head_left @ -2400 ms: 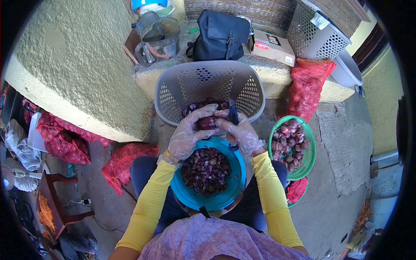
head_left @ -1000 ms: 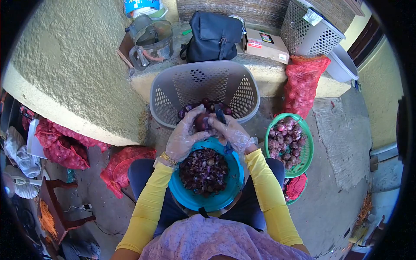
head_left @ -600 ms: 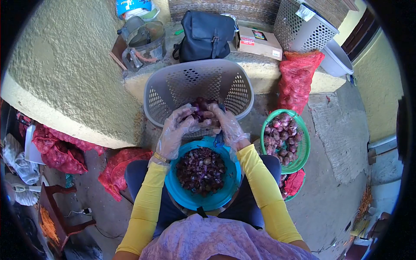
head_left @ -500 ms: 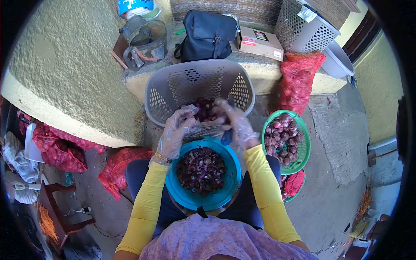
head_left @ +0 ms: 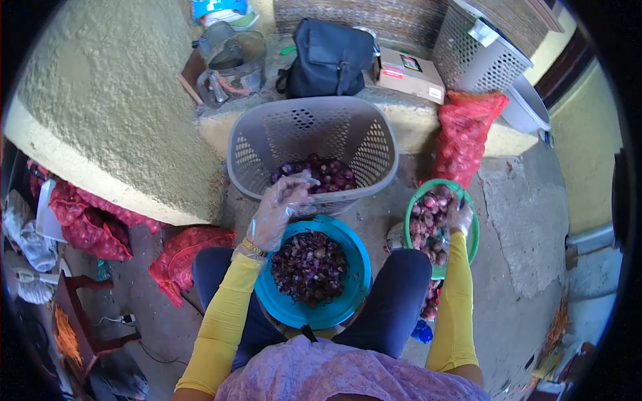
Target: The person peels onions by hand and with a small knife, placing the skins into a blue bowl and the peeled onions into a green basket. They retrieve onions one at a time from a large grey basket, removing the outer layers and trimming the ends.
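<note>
My left hand point(head_left: 281, 206), in a clear plastic glove, hovers at the front rim of the grey perforated basket point(head_left: 242, 184), fingers loosely bent and apart with nothing seen in them. Purple onions point(head_left: 326, 172) lie in the bottom of that basket. My right hand point(head_left: 459, 218), gloved too, is down in the green basket point(head_left: 475, 230) at my right, over unpeeled red onions point(head_left: 425, 224). Its fingers curl round something I cannot make out; a dark shape shows by the fingertips. Between my knees stands a blue basin point(head_left: 360, 284) of onion skins and trimmings point(head_left: 309, 267).
A full red mesh sack point(head_left: 463, 137) leans by the ledge; more mesh sacks point(head_left: 190, 257) lie at left. On the ledge sit a black backpack point(head_left: 331, 57), a cardboard box point(head_left: 409, 75) and a tall grey basket point(head_left: 478, 53). A small wooden stool point(head_left: 80, 321) stands at lower left.
My right hand has moved from over the front of the grey basket, right and down into the green basket. My left hand has stayed near the grey basket's rim, now slightly lower and further right.
</note>
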Motion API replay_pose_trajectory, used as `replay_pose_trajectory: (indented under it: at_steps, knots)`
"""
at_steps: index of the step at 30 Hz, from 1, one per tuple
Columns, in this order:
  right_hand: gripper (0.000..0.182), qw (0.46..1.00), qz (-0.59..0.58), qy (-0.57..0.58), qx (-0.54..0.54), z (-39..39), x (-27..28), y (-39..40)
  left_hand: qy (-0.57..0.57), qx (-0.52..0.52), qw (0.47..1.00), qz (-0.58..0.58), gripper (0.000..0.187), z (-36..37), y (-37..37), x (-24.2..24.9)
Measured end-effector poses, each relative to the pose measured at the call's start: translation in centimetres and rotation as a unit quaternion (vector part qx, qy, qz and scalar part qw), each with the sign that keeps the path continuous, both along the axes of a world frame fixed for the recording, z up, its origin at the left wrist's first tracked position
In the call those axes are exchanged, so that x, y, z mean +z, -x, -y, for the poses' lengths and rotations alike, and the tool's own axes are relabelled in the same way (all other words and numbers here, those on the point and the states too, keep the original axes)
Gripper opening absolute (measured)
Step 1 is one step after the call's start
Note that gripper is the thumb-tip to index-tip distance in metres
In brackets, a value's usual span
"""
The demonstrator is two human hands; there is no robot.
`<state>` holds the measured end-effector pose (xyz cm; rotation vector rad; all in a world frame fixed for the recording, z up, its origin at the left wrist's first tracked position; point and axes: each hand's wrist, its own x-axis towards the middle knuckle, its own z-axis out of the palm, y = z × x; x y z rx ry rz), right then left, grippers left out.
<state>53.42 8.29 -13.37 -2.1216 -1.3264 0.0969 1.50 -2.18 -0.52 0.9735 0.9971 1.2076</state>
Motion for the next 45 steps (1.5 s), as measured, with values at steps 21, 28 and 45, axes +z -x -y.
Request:
replay_pose_trajectory:
  at_steps: [21, 28, 45]
  knots:
    - [0.049, 0.998, 0.017, 0.016, -0.066, -1.2, -7.1, -6.3, -0.007, 0.000, 1.000, 0.009, 0.038, 0.1, 0.2, -0.6]
    - [0.028, 0.914, -0.341, 0.016, 0.219, 4.0, 9.0, 5.7, -0.028, -0.061, 0.998, 0.023, 0.046, 0.9, -0.2, -0.4]
    - [0.042, 0.791, -0.388, 0.163, 0.445, 18.9, 10.3, 29.0, -0.120, -0.101, 0.973, -0.168, 0.077, 13.3, -3.6, 0.5]
